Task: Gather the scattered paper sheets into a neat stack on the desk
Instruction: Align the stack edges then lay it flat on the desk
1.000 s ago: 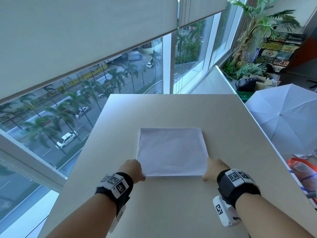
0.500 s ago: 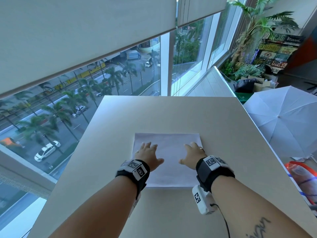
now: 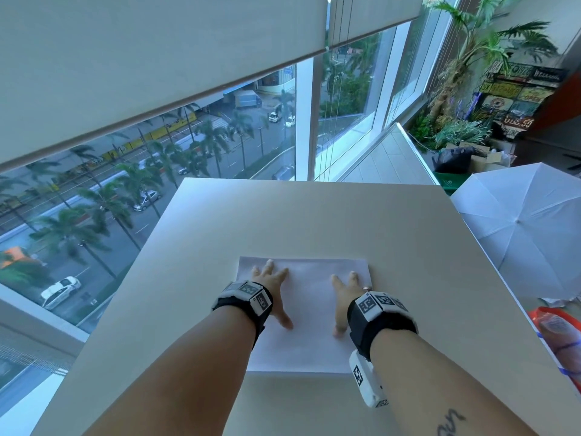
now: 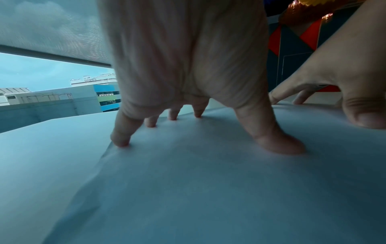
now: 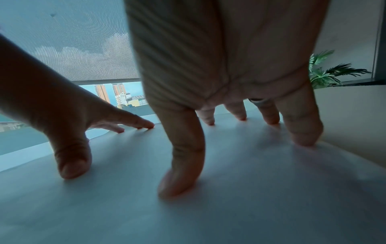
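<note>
A white stack of paper sheets (image 3: 309,303) lies squared on the beige desk (image 3: 314,221), near the front middle. My left hand (image 3: 272,284) lies on its left half with fingers spread and straight, fingertips (image 4: 120,141) pressing the top sheet (image 4: 188,189). My right hand (image 3: 347,287) lies the same way on the right half, fingertips (image 5: 177,189) pressing the paper (image 5: 229,206). Neither hand holds anything. In the left wrist view the sheet edges beside my little finger look slightly offset.
The desk ends at a tall window (image 3: 220,146) ahead and on the left. An open white umbrella (image 3: 528,234) stands off the right edge, with an orange bag (image 3: 559,338) below it. Plants (image 3: 471,58) and boxes sit far right.
One second ago both hands held the stack's near corners from the sides. They then moved onto the top of the stack and now lie flatter, spread further apart.
</note>
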Available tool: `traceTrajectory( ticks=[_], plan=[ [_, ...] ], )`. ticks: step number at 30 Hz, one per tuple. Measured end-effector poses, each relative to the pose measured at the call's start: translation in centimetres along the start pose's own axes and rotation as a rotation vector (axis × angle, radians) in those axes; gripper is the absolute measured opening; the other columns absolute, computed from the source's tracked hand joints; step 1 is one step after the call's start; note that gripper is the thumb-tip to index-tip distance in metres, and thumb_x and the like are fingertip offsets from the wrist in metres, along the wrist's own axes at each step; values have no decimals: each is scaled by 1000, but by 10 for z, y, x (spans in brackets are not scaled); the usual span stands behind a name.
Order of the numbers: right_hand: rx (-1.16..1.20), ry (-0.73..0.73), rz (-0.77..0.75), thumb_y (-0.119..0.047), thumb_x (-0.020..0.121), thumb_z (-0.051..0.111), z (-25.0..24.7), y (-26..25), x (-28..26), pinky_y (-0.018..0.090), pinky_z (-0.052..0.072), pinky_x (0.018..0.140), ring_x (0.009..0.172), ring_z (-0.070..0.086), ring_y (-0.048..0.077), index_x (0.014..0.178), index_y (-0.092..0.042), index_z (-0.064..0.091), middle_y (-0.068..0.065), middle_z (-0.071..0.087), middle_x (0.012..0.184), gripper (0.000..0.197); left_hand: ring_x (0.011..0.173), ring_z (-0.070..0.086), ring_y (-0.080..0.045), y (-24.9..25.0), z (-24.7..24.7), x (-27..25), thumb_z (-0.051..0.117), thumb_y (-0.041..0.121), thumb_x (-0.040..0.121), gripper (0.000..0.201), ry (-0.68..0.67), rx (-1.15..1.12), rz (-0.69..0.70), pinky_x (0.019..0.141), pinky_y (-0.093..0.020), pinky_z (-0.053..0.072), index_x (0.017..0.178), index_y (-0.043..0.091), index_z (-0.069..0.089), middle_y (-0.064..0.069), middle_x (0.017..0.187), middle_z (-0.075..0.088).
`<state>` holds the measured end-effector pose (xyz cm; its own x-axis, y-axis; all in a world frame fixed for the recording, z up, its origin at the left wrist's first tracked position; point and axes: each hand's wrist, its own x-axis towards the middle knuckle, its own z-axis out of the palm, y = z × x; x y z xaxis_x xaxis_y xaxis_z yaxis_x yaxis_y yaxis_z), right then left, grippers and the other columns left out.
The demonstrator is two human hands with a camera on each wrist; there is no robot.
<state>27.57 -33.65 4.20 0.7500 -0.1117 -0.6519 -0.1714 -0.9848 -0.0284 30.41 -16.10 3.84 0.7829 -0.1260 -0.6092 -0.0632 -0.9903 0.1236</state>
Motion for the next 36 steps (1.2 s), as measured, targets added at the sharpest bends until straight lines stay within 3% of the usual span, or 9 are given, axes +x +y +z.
traceTrajectory(
  ticks=[6,10,17,24,29,32,36],
  plan=[
    [-50,-20,40,-34,71,78,-5,1,2,56,29,111,145,8,41,148,-36,-10,9,-20,157,117,144,-20,-37,-9,-5,9,84,58,40,140,-45,13,-96,109,-69,18,143,46,-11,1,157,-25],
    [1,-1,65,-38,62,82,1,3,13,58,32,108,143,17,43,145,-42,-14,7,-24,157,127,145,-19,-34,-15,-10,9,84,55,45,140,-44,16,-129,114,-62,17,145,40,-13,-7,157,-25],
    [52,16,84,-36,64,81,3,7,13,54,32,110,143,18,40,147,-37,-11,7,-22,157,124,149,-7,-26,-37,-7,1,85,54,47,143,-21,-36,-187,120,-47,16,148,27,-14,-10,158,-20],
    [49,23,133,-38,71,75,4,4,3,50,29,113,144,15,38,149,-24,-9,13,-17,157,116,149,-1,-23,-48,15,-34,77,59,57,130,46,-11,-196,117,-55,10,150,16,-3,-2,161,1],
    [57,50,208,-41,75,71,8,-1,-5,47,27,115,143,19,39,150,-15,-7,21,-13,156,111,149,2,-26,-54,36,-63,71,61,63,114,72,48,-203,116,-58,12,149,24,7,-4,161,5],
    [92,90,236,-43,80,65,13,0,-13,42,29,114,142,23,36,149,-9,0,22,-2,156,102,148,2,-27,-57,45,-78,68,59,68,105,81,52,-206,115,-58,11,149,26,9,-3,161,3],
    [206,145,264,-46,79,64,27,5,-20,43,33,112,141,26,34,147,-2,14,20,12,155,95,148,3,-28,-61,47,-89,66,55,72,95,79,38,-217,115,-58,13,148,29,15,-2,161,6]
  ],
)
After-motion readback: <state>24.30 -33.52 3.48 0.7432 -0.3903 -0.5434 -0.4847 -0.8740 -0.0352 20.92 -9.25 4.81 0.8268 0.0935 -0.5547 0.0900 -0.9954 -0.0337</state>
